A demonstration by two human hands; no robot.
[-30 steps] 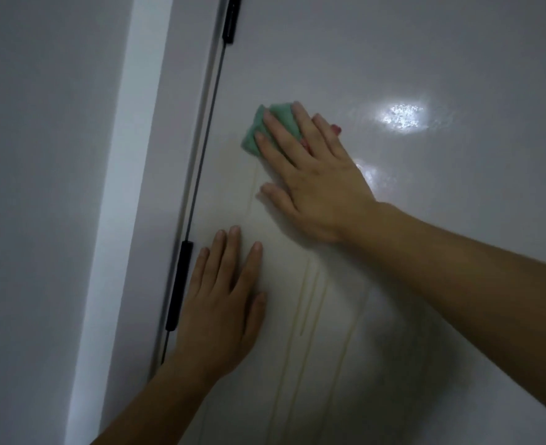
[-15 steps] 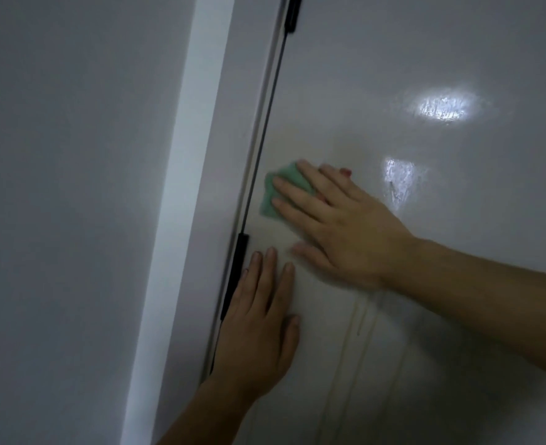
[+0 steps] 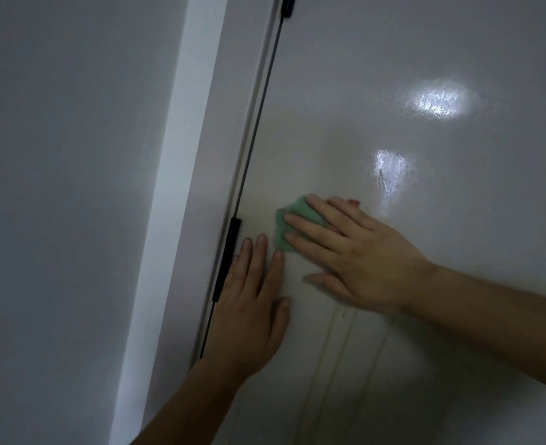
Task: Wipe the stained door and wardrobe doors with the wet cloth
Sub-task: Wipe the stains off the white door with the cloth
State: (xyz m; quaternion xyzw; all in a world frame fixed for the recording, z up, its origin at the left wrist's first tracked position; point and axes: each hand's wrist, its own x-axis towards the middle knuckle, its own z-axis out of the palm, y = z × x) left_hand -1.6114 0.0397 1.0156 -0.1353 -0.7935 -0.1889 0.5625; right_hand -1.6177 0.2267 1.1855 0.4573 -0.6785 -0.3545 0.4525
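Left forearm (image 3: 194, 396) enters from bottom centre, right forearm (image 3: 506, 313) from the right edge.

Left hand (image 3: 252, 313) lies flat on the door (image 3: 393, 43), palm down, fingers straight and together, pointing up. Grip open, holding nothing. Its little-finger side sits just beside the lower black hinge (image 3: 226, 258); can't tell if it touches.

Right hand (image 3: 358, 255) is flat too, just above and right of the left, fingers straight, pointing up-left. Grip not closed: straight fingers press the green cloth (image 3: 281, 234) against the door face, thumb laid out on the panel below.

Cloth is folded small and mostly under the fingers, with only its left and top edges showing. It sits right of the hinge line, clear of the hinge, just above the left index fingertip.

Yellowish streaks (image 3: 326, 354) run down the door below the right hand, roughly parallel. There's a faint yellowish haze on the panel above the cloth.

Further up, two glare patches (image 3: 438, 99) sit on the glossy surface. Second hinge (image 3: 287, 4) is at the top edge, with a thin dark gap running between the two hinges.

Left of the gap: door frame (image 3: 230, 107), then pale trim strip (image 3: 175, 155), then plain grey wall (image 3: 56, 155). Lighting is dim.
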